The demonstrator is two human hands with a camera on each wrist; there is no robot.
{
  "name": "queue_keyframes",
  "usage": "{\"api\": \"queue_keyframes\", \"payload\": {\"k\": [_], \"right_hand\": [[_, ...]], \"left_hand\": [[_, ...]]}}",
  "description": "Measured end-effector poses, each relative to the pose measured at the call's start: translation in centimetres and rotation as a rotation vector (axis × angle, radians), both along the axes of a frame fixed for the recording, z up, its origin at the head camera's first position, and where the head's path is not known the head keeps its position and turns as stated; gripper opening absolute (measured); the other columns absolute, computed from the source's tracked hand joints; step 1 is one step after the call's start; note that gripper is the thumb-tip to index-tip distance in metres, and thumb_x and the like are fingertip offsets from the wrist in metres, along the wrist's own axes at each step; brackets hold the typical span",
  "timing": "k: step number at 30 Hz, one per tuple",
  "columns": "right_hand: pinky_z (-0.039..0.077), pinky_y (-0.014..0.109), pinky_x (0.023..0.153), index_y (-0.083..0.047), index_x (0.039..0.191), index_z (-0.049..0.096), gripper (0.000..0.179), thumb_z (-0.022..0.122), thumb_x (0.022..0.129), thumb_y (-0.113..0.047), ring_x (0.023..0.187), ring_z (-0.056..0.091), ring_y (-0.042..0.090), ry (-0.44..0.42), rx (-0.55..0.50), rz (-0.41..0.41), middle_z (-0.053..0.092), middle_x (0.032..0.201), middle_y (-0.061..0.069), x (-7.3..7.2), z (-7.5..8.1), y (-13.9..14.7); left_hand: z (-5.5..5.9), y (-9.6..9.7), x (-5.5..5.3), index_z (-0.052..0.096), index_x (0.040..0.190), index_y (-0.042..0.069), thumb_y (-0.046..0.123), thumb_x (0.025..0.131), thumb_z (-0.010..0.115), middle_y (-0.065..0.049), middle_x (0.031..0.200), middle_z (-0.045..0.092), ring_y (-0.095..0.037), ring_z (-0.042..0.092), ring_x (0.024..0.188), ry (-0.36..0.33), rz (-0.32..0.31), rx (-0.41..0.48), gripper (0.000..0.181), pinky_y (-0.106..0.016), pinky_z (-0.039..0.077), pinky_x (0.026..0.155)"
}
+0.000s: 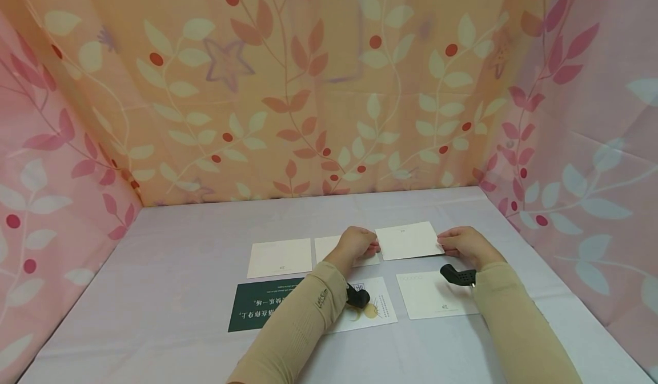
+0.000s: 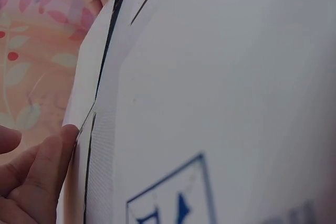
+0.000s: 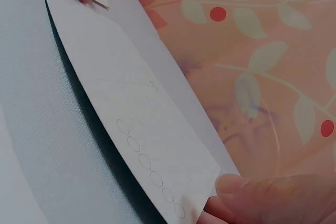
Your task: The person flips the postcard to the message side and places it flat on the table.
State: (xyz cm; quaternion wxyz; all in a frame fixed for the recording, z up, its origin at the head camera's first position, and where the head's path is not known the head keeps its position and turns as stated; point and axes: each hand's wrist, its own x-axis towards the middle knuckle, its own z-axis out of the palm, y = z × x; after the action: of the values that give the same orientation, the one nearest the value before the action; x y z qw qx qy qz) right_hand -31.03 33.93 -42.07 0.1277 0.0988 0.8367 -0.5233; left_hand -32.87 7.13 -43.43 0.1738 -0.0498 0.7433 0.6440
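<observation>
At the right end of the back row, my right hand (image 1: pixel 470 246) pinches the right edge of a white postcard (image 1: pixel 408 240). The right wrist view shows the thumb (image 3: pixel 231 183) on its corner and a row of small printed circles; a dark gap or underside shows along its near edge. My left hand (image 1: pixel 356 244) is at this postcard's left edge, over the middle back postcard (image 1: pixel 325 248), which it partly hides. In the left wrist view its fingertips (image 2: pixel 68 132) touch the cards where they meet, and the thumb stands apart.
Another white postcard (image 1: pixel 280 258) lies at the back left. In front are a dark green card (image 1: pixel 247 310) with white lettering, an illustrated card (image 1: pixel 380 304) partly under the left forearm, and a white postcard (image 1: pixel 429 301) below the right wrist. Floral cloth (image 1: pixel 329 87) walls the white table (image 1: pixel 154 292).
</observation>
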Motion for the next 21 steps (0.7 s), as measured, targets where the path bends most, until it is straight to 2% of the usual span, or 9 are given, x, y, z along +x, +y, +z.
{"api": "queue_keyframes", "payload": {"k": [15, 21], "right_hand": [[0.05, 0.029, 0.079, 0.007, 0.118, 0.053, 0.039, 0.059, 0.089, -0.018, 0.082, 0.06, 0.016, -0.033, 0.028, -0.022, 0.063, 0.096, 0.009, 0.42, 0.66, -0.09], [0.051, 0.029, 0.079, 0.007, 0.116, 0.054, 0.037, 0.058, 0.09, -0.018, 0.081, 0.06, 0.016, -0.015, 0.042, -0.006, 0.063, 0.096, 0.009, 0.43, 0.66, 0.15]], "left_hand": [[0.45, -0.14, 0.29, 0.064, 0.101, 0.001, 0.016, 0.089, 0.057, -0.009, 0.086, 0.067, -0.013, 0.065, 0.071, 0.005, -0.028, -0.003, 0.021, -0.022, 0.053, 0.063], [0.57, -0.13, 0.48, 0.064, 0.099, 0.002, 0.017, 0.089, 0.057, -0.009, 0.084, 0.066, -0.014, 0.065, 0.071, -0.018, -0.041, 0.01, 0.019, -0.02, 0.051, 0.059]]}}
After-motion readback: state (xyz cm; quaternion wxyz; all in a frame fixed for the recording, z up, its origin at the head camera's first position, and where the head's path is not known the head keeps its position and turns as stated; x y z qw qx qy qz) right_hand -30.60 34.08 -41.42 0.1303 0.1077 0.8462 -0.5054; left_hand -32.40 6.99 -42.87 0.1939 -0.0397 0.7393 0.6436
